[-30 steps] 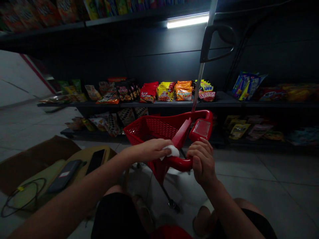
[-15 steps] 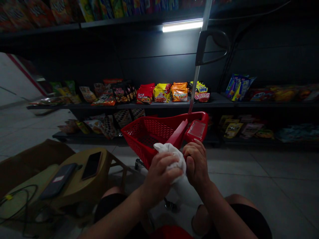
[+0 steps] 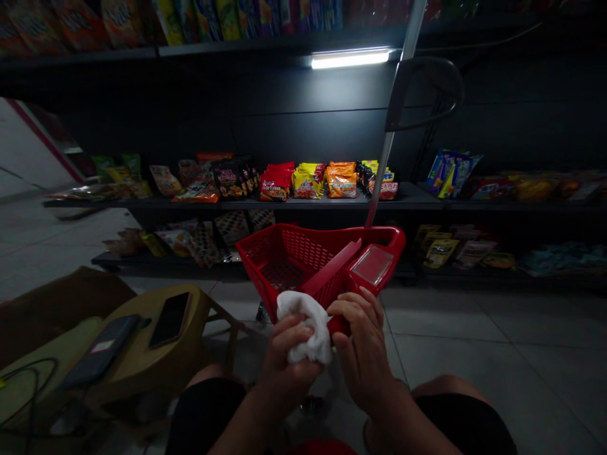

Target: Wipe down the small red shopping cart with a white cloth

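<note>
A red plastic shopping cart (image 3: 327, 237) with a perforated basket stands in front of me, tilted in view. My left hand (image 3: 289, 357) is closed around a crumpled white cloth (image 3: 303, 322), which bunches out above the fingers beside the cart's near end. My right hand (image 3: 363, 341) curls over the red near end of the cart, fingers on top and thumb below. Part of that red end shows between the two hands. A pole with a dark loop handle (image 3: 398, 95) rises at the cart's far right corner.
Dark shelves (image 3: 303, 203) with bagged snacks stretch behind the cart. On the left, a tan stool (image 3: 137, 354) bears a phone (image 3: 171, 319) and a dark flat device (image 3: 102, 351). Black cables (image 3: 33, 392) lie nearby. My knees flank the cart, and the floor is tiled.
The left hand and cloth have moved left and slightly down. My right hand has shifted down and left, its fingers loosening a little. The cart and pole have swung slightly right.
</note>
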Tool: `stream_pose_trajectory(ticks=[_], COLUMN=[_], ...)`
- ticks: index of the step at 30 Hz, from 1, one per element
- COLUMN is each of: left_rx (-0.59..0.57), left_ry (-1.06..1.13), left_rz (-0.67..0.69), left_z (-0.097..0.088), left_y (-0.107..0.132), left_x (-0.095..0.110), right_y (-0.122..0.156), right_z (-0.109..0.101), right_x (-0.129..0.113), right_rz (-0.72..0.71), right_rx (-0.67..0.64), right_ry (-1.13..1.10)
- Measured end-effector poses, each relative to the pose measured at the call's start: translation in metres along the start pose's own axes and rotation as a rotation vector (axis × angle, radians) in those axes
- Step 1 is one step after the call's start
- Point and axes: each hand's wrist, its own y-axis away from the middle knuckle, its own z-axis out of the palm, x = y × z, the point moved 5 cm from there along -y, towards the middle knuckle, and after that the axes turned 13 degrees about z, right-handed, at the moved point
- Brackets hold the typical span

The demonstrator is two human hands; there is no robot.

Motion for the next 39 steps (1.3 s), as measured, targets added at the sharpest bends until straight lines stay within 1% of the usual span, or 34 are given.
stream_pose_trajectory(ticks=[2,3,4,5,6,7,8,9,10,12,13,14,16,18,21,24,28,32,36,38,39], left_rx=[0.055,0.078,0.06,0.046,0.037,0.034,0.038,0.041,0.033,-0.023,-0.059,-0.093,-0.132,-0.142,-0.181,-0.255,-0.37,-0.523,-0.687,-0.738,-0.744], left_ry=[0.075,0.119,0.15,0.179,0.205,0.225,0.237,0.238,0.228,0.191,0.17,0.15,0.121,0.078,-0.051,-0.211,-0.35,-0.393,-0.417,-0.414,-0.412], left_rz=[0.006,0.004,0.004,0.008,0.01,0.01,0.006,-0.002,-0.016,-0.039,-0.046,-0.052,-0.062,-0.086,-0.123,-0.134,-0.097,-0.127,-0.178,-0.201,-0.211], left_z=[-0.012,-0.016,-0.018,-0.019,-0.02,-0.02,-0.02,-0.02,-0.02,-0.019,-0.019,-0.02,-0.022,-0.026,-0.034,-0.04,-0.044,-0.037,-0.02,-0.013,-0.011], left_y=[-0.007,-0.011,-0.015,-0.018,-0.019,-0.02,-0.019,-0.017,-0.016,-0.014,-0.014,-0.014,-0.017,-0.019,-0.022,-0.028,-0.038,-0.051,-0.071,-0.078,-0.08], left_x=[-0.006,-0.009,-0.013,-0.017,-0.023,-0.029,-0.036,-0.044,-0.052,-0.066,-0.071,-0.074,-0.075,-0.069,-0.054,-0.041,-0.038,-0.045,-0.049,-0.05,-0.05], right_y=[-0.004,-0.011,-0.022,-0.036,-0.053,-0.071,-0.088,-0.104,-0.116,-0.128,-0.13,-0.129,-0.123,-0.114,-0.103,-0.093,-0.08,-0.067,-0.059,-0.057,-0.056], right_z=[-0.013,-0.023,-0.036,-0.05,-0.064,-0.074,-0.08,-0.08,-0.076,-0.066,-0.061,-0.058,-0.053,-0.05,-0.048,-0.049,-0.048,-0.046,-0.042,-0.04,-0.04], right_x=[0.005,0.013,0.025,0.042,0.064,0.089,0.113,0.137,0.157,0.187,0.194,0.197,0.194,0.184,0.17,0.159,0.142,0.124,0.107,0.099,0.095], right_rz=[-0.086,-0.131,-0.154,-0.16,-0.127,-0.053,-0.014,0.015,0.026,0.034,0.036,0.037,0.033,0.022,0.024,0.039,0.057,0.078,0.111,0.12,0.117], right_rx=[-0.057,-0.042,0.008,0.079,0.168,0.199,0.199,0.111,-0.007,-0.139,-0.142,-0.108,-0.013,0.047,0.08,0.11,0.142,0.174,0.173,0.176,0.178], right_ry=[-0.008,-0.007,0.004,0.032,0.061,0.127,0.206,0.282,0.324,0.366,0.374,0.38,0.385,0.374,0.375,0.401,0.464,0.545,0.608,0.631,0.641])
